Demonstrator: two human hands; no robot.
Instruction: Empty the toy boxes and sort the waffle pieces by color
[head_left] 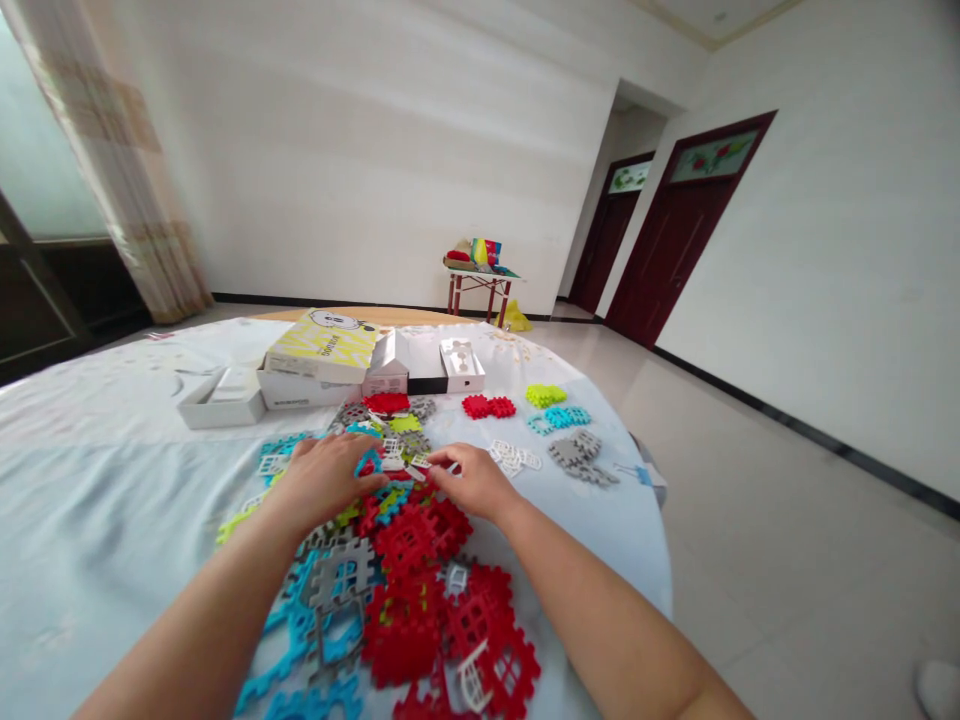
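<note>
A heap of plastic interlocking tiles (409, 590) in red, blue, grey and green lies on a table covered with a pale blue cloth (112, 500). My left hand (322, 480) rests palm down on the heap, fingers curled over the tiles. My right hand (469, 478) reaches in from the right with fingertips pinched near small white window pieces (397, 455); what it holds is too small to make out.
Sorted small stacks lie further right: red tiles (487, 406), green tiles (545, 395), cyan tiles (561, 418), grey tiles (579, 455), white pieces (514, 456). Opened boxes (322, 360) stand behind the heap. The table edge (660, 520) drops to floor on the right. A small table (480, 275) stands by the far wall.
</note>
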